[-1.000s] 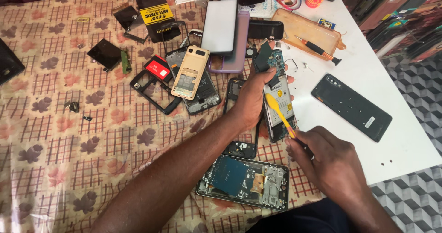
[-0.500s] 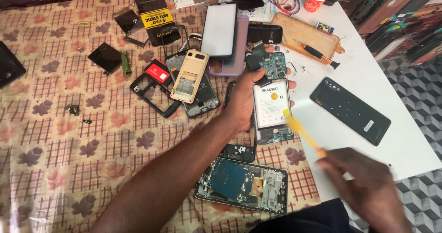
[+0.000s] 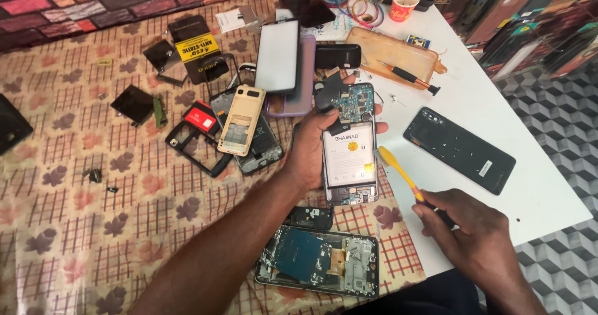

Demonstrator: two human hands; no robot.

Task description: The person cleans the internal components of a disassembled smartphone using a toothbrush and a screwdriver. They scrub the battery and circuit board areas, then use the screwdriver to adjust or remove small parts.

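My left hand (image 3: 314, 143) grips an opened phone (image 3: 349, 147) by its left edge, holding it flat on the table; its white battery and green circuit board face up. My right hand (image 3: 470, 234) holds a yellow toothbrush (image 3: 398, 170) by the handle, and the bristle head sits just right of the phone's lower half, apart from it. A black phone back cover (image 3: 460, 148) lies on the white table to the right.
Another opened phone (image 3: 319, 262) lies near the front edge. A beige keypad phone frame (image 3: 242, 119), black frames, a white-screened phone (image 3: 278, 54), a clear case (image 3: 392, 53) with a screwdriver (image 3: 408, 77), a paper cup (image 3: 404, 3) and small parts crowd the patterned cloth.
My right hand pulled the toothbrush off the phone's battery and back to the right. My left hand stayed on the phone, which now lies squarer to me.
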